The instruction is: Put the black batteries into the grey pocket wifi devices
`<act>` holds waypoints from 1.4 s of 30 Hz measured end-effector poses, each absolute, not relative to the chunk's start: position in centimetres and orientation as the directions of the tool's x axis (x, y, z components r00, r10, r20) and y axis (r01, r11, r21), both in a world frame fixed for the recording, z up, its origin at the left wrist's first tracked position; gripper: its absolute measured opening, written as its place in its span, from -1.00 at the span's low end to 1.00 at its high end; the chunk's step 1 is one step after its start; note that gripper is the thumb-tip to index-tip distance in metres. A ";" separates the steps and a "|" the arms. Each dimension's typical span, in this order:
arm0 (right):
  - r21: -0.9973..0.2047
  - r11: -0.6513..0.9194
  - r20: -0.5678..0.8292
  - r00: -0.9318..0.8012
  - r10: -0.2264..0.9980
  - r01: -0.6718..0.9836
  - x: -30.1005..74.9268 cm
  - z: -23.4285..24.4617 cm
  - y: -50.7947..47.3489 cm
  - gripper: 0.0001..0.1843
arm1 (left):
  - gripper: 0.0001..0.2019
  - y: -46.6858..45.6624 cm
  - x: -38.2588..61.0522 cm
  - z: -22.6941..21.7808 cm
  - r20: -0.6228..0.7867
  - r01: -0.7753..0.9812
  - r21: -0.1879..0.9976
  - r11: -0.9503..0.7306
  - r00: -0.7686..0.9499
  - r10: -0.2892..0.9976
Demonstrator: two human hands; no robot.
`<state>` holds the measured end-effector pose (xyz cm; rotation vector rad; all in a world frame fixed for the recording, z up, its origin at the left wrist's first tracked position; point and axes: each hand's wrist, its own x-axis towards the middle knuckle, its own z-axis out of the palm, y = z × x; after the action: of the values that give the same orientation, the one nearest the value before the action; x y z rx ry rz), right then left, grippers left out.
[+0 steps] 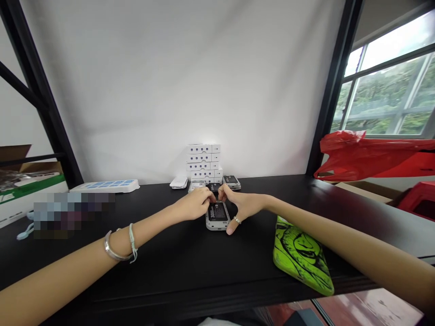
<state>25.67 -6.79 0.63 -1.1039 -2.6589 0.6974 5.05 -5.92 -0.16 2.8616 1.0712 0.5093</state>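
Note:
My left hand (pixel 194 203) and my right hand (pixel 242 206) meet at the far side of a power bank (pixel 217 216), which has a grey bumper and a black face printed with white numerals. It lies flat on the black table (pixel 142 262). The fingertips of both hands pinch a dark device (pixel 213 187) just behind it, which they partly hide. My right thumb, with a ring on it, runs down beside the power bank's right edge. A silver bangle and a pale cord circle my left wrist.
Another dark power bank (pixel 231 182), a grey device (pixel 197 185) and a flat white item (pixel 178 182) lie beyond my hands, before a stack of white boxes (pixel 203 162). A blue-and-white tray (pixel 105 185) sits left; a green patterned case (pixel 301 256) lies right.

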 end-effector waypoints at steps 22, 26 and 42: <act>-0.391 0.541 -0.073 -0.611 0.788 0.745 24.9 1.5 -7.8 -0.19 | -0.75 -5.2 8.7 0.1 0.255 0.778 -0.031 -0.627 0.613 0.748; -0.385 0.558 -0.059 -0.623 0.780 0.735 25.0 1.4 -7.6 -0.19 | -0.71 -5.3 8.6 -0.5 0.283 0.772 0.065 -0.632 0.593 0.754; -0.519 0.556 -0.071 -0.680 0.729 0.650 25.9 1.6 -6.9 -0.09 | -0.56 -0.8 4.1 4.3 0.069 0.471 0.745 -0.472 0.649 0.757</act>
<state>25.94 -6.92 1.55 -1.1762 -2.6339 0.7825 4.09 -0.85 4.30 2.1528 0.9496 0.5149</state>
